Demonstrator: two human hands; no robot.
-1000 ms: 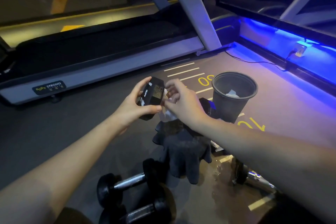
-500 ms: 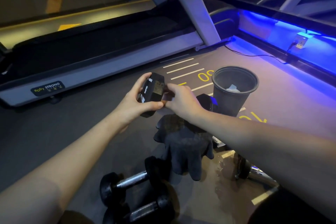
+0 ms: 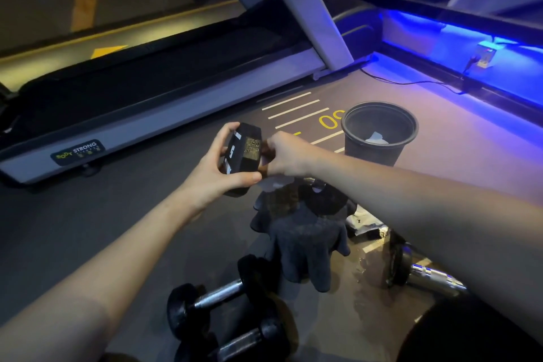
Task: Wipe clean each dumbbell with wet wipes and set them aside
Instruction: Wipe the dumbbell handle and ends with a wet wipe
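Between both hands, dumbbell [image 3: 244,156]; left hand [image 3: 216,176] around its head; right hand [image 3: 286,156] alongside

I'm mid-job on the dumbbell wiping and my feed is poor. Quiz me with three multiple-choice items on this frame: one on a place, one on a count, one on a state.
1. Where does the black bin stand?
A. on the treadmill belt
B. on the floor, beyond the right hand
C. on top of the dark cloth

2. How many dumbbells lie on the floor near the bottom edge, left of the dark cloth?
A. two
B. none
C. five

3. What is the left hand doing?
A. lying flat on the floor
B. hanging idle
C. gripping the head of a hex dumbbell

Answers:
1 B: the bin stands on the marked floor past the right hand.
2 A: two dumbbells lie side by side there.
3 C: thumb and fingers wrap the black head, which is lifted off the floor.
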